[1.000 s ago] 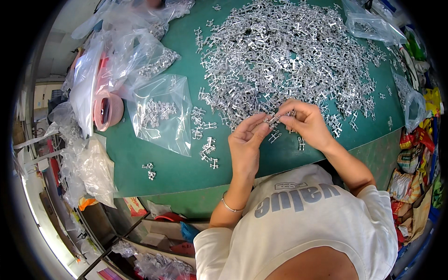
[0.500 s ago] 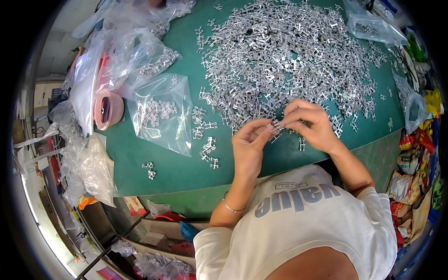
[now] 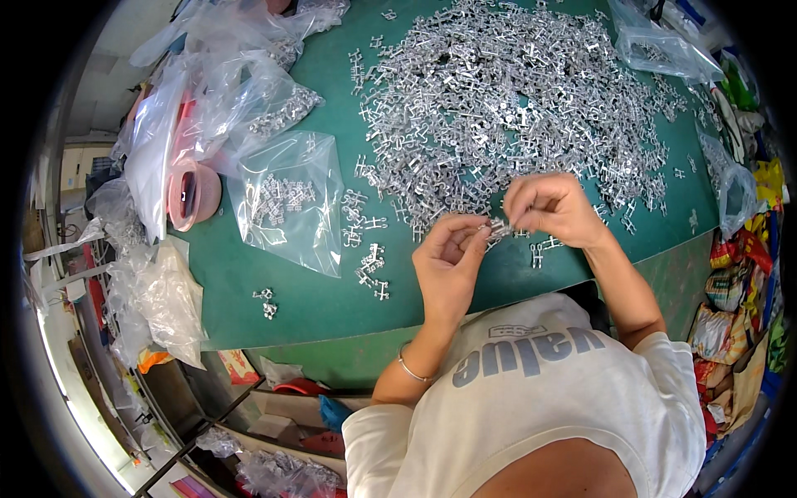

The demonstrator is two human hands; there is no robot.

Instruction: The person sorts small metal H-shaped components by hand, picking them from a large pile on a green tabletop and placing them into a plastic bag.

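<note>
Piece of silvery hardware point(image 3: 500, 229) sits just near-side of the big pile point(image 3: 506, 95), pinched in left hand point(image 3: 448, 256); too blurry to tell its long axis or whether right hand point(image 3: 556, 209), closer to the pile, grips too.

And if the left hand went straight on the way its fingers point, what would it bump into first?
Past the small silver metal pieces at its fingertips, the left hand would probably bump the right hand first. Depth is hard to judge here, so it might slip underneath.
</note>
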